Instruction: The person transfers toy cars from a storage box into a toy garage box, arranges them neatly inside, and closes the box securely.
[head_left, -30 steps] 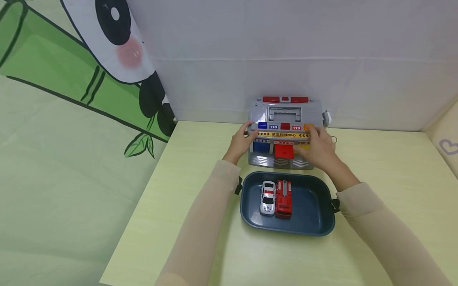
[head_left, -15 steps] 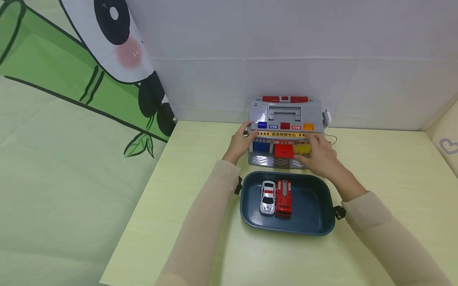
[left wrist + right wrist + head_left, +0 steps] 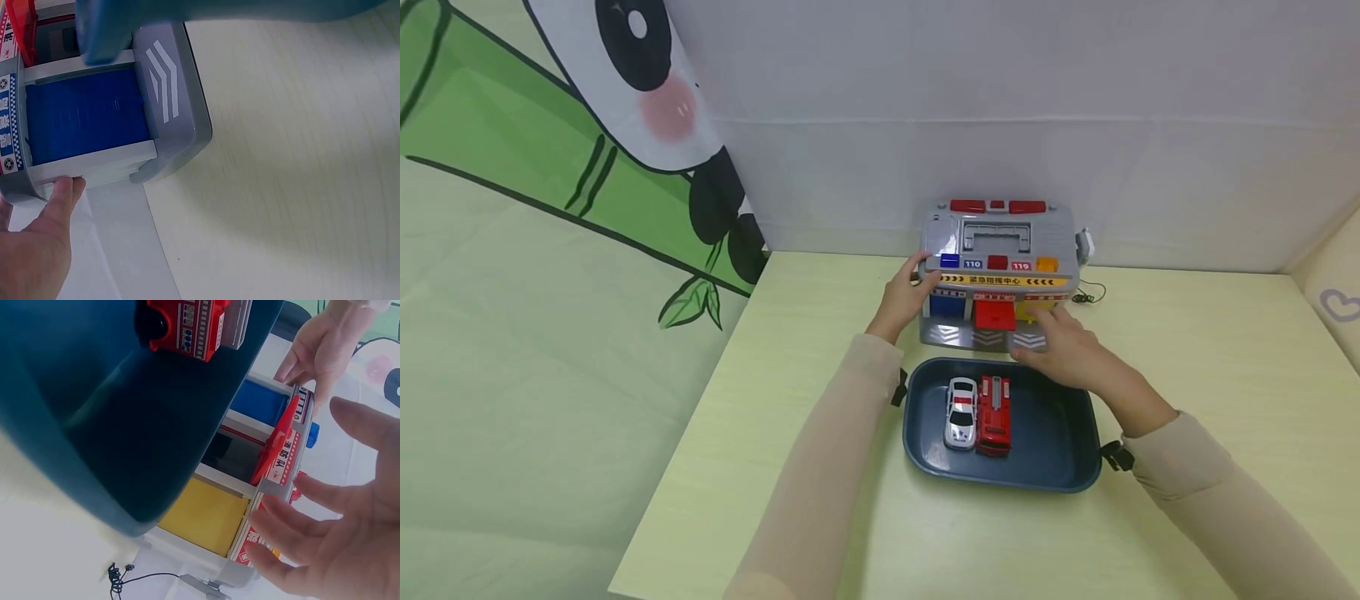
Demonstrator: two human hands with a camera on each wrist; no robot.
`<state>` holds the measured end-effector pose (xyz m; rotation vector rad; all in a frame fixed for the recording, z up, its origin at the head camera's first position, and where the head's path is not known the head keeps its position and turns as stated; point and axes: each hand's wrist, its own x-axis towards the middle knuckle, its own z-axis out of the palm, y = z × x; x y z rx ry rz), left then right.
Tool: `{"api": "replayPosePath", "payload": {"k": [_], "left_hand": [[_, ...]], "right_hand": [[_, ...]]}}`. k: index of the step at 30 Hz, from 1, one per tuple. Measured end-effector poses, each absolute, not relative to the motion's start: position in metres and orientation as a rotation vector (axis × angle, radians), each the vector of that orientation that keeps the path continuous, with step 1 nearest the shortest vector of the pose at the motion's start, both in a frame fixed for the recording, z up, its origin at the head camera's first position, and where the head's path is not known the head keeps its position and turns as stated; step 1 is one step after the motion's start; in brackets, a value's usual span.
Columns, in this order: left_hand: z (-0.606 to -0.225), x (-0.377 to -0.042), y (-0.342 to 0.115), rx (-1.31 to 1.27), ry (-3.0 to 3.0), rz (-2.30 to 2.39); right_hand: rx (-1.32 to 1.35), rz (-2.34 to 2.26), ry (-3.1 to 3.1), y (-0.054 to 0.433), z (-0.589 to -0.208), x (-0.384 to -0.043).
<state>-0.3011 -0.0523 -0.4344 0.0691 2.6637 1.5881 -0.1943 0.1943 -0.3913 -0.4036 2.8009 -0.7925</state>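
Observation:
A grey toy rescue-station garage point(image 3: 940, 237) stands at the table's back edge. Its red door point(image 3: 995, 315) is tilted outward and up; the blue door point(image 3: 87, 115) and the yellow door point(image 3: 206, 515) lie flat in their frames. At the garage's left edge, my left hand point(image 3: 901, 302) grips the side with thumb and fingers. My right hand point(image 3: 1067, 346) is spread in front of the yellow door, fingers apart and holding nothing. Nearer me, a dark blue tray point(image 3: 1060, 433) holds a white toy police car point(image 3: 961, 414) and a red toy fire truck point(image 3: 995, 417).
A thin black cord point(image 3: 1088, 293) lies coiled at the garage's right, by a grey handset point(image 3: 1084, 247) on its side. Behind rises a pale cloth-covered wall point(image 3: 850, 167). The pale wooden table point(image 3: 1210, 358) extends to both sides.
My right hand has come down from the orange button at the garage's top right to the front of the yellow door, uncovering the button and cord. My left hand stays put.

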Motion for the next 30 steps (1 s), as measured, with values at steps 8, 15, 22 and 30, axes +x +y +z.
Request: {"api": "replayPosePath", "payload": {"k": [8,15,22,30], "left_hand": [[-0.433,-0.3,-0.051,0.067,2.647,1.596],[-0.432,-0.3,-0.05,0.048,2.634,1.589],[-0.43,-0.298,-0.05,0.06,2.636,1.585],[-0.431,-0.298,-0.052,0.076,2.627,1.603]], "right_hand": [[-0.486,-0.854,2.669,0.196,-0.395,-0.189],[-0.538,-0.785,2.618,0.198,-0.402,-0.185],[-0.544,-0.742,2.603,0.197,-0.408,-0.182],[-0.553,-0.742,2.593,0.193,-0.416,-0.177]]}}
